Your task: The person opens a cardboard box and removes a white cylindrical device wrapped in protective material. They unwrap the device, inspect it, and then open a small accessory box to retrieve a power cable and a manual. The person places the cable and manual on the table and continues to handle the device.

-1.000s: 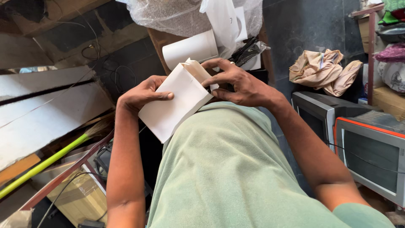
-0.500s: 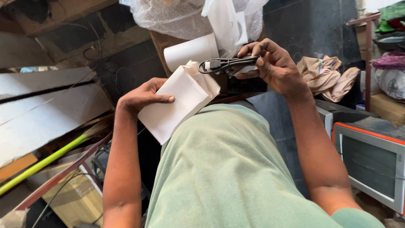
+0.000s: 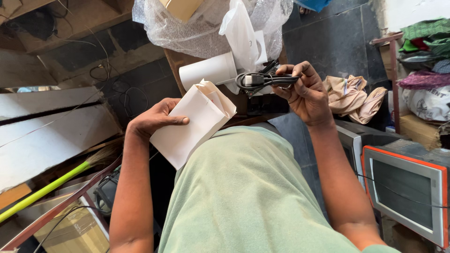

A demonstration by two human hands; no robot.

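My left hand (image 3: 152, 121) grips a white cardboard box (image 3: 191, 121) with its top flaps open, held against my green shirt. Up and to the right of the box, my right hand (image 3: 304, 91) pinches a coiled black cable with a plug (image 3: 262, 80). Hand and cable hang apart from the box, above a dark wooden table (image 3: 187, 61).
A white cylinder (image 3: 208, 71) lies on the table behind the box, beside a white plastic bag (image 3: 241, 33) and bubble wrap (image 3: 187, 28). An orange-framed monitor (image 3: 405, 187) stands at lower right, crumpled cloth (image 3: 356, 96) beyond it. White boards (image 3: 47, 131) and a green broom handle (image 3: 47, 189) lie left.
My right hand left the box's open top, pulled the coiled black cable out and lifted it up to the right. The left hand keeps holding the box.
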